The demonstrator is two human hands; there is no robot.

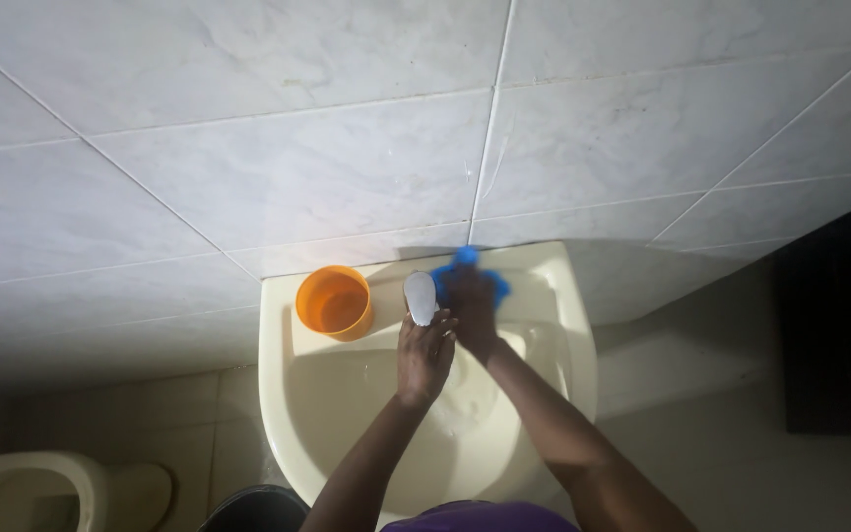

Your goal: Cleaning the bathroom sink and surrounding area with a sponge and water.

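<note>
The left hand (425, 353) is wrapped around the lower part of a grey tap handle (421, 297), fingers curled closed on it, at the back ledge of a cream washbasin (283, 394). Just beside it, the right hand (473, 305) presses down on a blue cloth (464, 260) at the back rim of the basin, where the rim meets the wall; the fingers lie over the cloth and its blue edges show above and to the right of them, but whether they pinch it or only press flat cannot be told. The 2 hands touch or nearly touch at the thumb side. Both forearms reach up from the bottom edge across the wet bowl of the basin. An orange plastic cup (334, 301) stands upright on the basin's left back corner, near the left hand but apart from it. Pale marbled wall tiles (347, 148) fill the top of the view, and part of a cream toilet (41, 493) shows at the lower left.
</note>
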